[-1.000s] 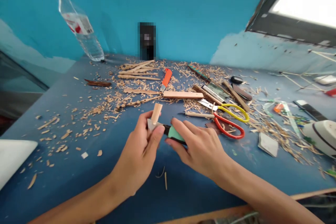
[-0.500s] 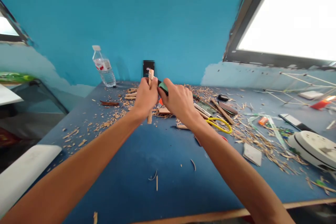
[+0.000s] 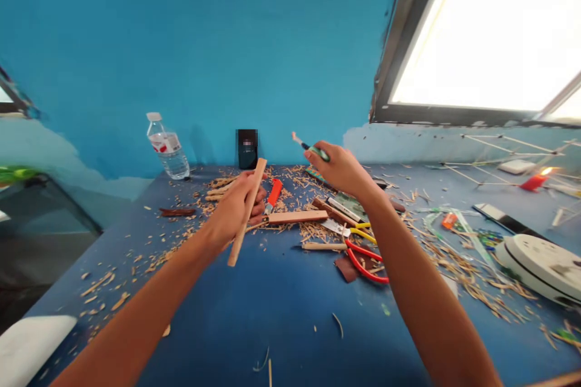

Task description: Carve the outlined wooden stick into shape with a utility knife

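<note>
My left hand [image 3: 231, 208] is closed around a flat wooden stick [image 3: 247, 214], which slants upward to the right. In my right hand [image 3: 340, 168] I grip a carving knife [image 3: 320, 153] by its green handle. Its tip points up and left, apart from the stick, and a small pale bit, seemingly a wood chip, shows at the end. Behind the left fingers lie an orange box cutter [image 3: 274, 192] and a wooden strip [image 3: 297, 216]. Beneath my right forearm are a yellow-handled tool [image 3: 363, 233] and a red-handled one [image 3: 368, 269], both partly hidden.
A water bottle [image 3: 167, 154] and a dark phone [image 3: 247, 154] stand by the blue wall. Wood shavings [image 3: 467, 263] litter the blue table. To the right are a white round device [image 3: 540, 266] and a thin stick frame [image 3: 481, 160].
My right hand has pulled the knife away from the stick, up and to the right. The left hand has lowered and tilted the stick. The view has shifted slightly.
</note>
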Available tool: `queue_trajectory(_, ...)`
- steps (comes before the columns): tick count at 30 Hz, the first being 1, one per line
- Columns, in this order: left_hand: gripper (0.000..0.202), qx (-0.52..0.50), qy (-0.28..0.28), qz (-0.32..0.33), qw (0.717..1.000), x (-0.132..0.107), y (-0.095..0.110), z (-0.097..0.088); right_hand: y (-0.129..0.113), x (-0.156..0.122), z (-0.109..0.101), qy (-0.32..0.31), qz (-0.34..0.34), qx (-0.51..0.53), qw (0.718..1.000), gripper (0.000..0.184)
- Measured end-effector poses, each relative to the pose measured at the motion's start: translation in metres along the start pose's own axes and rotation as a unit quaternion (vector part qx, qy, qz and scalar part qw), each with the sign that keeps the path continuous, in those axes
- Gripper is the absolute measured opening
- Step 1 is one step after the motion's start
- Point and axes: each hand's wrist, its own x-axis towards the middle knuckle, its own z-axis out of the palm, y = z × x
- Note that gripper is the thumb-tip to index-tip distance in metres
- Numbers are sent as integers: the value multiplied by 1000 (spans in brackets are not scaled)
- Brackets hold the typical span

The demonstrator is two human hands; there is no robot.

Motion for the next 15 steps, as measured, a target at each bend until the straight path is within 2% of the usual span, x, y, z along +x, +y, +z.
queue_trajectory(3, 12, -30, -42, 2, 999, -10, 17, -2, -12, -26, -8, -61, -75, 59, 994, 40)
queue_trajectory(7, 14, -51, -69, 3, 996, -32, 38, 1, -39, -49, -9, -81, -130, 97, 983, 40)
queue_trajectory(9, 12, -62, -68, 6, 996, -42, 46, 3, -49, -54, -8, -54, -171, 85, 980, 36)
queue_trajectory(11, 13, -69, -64, 12, 995, -48, 52, 5, -57, -58, -7, -1, -208, 43, 977, 32)
queue_trajectory(15, 18, -57, -32, 40, 997, -51, 57, 6, -63, -64, -7, 126, -241, -121, 955, 37)
